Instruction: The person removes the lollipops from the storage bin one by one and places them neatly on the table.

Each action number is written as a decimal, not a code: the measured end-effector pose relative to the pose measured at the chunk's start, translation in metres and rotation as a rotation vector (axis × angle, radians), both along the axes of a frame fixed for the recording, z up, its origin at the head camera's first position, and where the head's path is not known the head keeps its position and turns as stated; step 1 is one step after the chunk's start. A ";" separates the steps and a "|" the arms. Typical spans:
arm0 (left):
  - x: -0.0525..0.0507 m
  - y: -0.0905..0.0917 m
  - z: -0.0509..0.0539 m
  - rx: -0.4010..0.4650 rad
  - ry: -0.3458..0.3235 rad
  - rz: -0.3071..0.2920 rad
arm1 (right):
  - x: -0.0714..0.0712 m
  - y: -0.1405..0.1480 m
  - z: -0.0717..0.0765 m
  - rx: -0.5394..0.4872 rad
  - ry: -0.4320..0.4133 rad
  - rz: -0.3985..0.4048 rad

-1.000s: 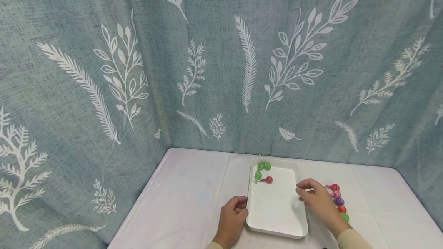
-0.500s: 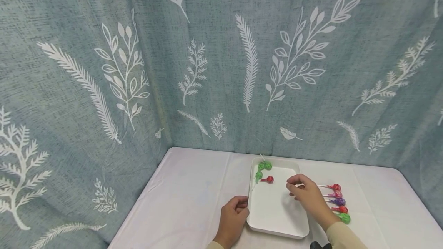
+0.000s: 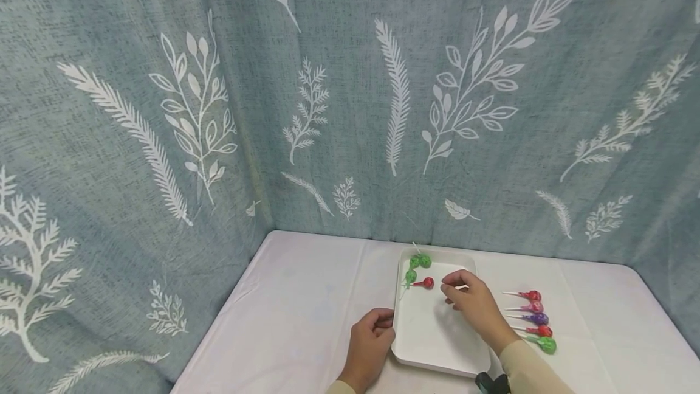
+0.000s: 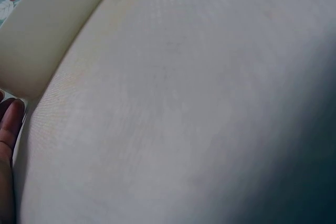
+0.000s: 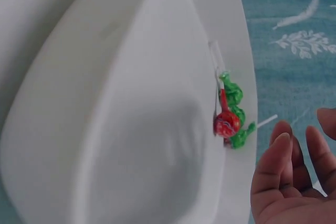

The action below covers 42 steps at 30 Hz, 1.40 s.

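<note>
Above the white tray [image 3: 437, 360] my right hand [image 3: 473, 306] hovers, its thumb and fingers loosely bent and apart, with nothing visible between them in the right wrist view. Just left of its fingertips lies a red lollipop [image 3: 428, 283] inside the tray. Several green lollipops [image 3: 425, 261] lie in the tray's far left corner, one stick poking over the rim. My left hand [image 3: 369, 342] rests beside the tray's left wall, fingertips against its outside. In the left wrist view, a finger [image 4: 11, 127] touches the tray's wall [image 4: 47, 30].
Right of the tray, a column of lollipops lies on the white tablecloth [image 3: 306, 297]: red, pink, purple [image 3: 540, 319], red and green [image 3: 547, 345], sticks pointing left. A leaf-patterned curtain [image 3: 350, 108] hangs behind the table. A dark object [image 3: 491, 383] shows at the right wrist.
My right hand has moved left from the tray's right rim to over its inside, near the red lollipop. The lollipops at the right are now uncovered. My left hand stays at the wall.
</note>
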State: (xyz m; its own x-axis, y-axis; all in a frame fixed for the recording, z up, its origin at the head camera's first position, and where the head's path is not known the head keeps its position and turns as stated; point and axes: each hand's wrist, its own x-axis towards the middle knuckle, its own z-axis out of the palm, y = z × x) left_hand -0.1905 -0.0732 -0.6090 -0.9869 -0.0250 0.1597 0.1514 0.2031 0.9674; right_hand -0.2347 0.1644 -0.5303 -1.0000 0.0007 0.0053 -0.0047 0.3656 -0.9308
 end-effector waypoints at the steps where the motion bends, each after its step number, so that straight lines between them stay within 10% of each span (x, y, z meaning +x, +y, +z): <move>1: 0.000 0.000 0.000 0.000 -0.002 0.003 | -0.001 -0.001 0.000 -0.001 -0.003 -0.003; 42: 0.002 0.000 0.002 0.000 -0.024 -0.012 | -0.052 -0.021 -0.033 -0.014 -0.067 -0.076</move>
State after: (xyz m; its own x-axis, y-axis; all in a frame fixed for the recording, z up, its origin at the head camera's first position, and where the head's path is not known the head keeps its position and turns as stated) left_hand -0.1882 -0.0736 -0.6070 -0.9907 -0.0134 0.1356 0.1301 0.2017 0.9708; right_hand -0.2871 0.1434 -0.5632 -0.9952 0.0759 -0.0624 0.0852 0.3493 -0.9331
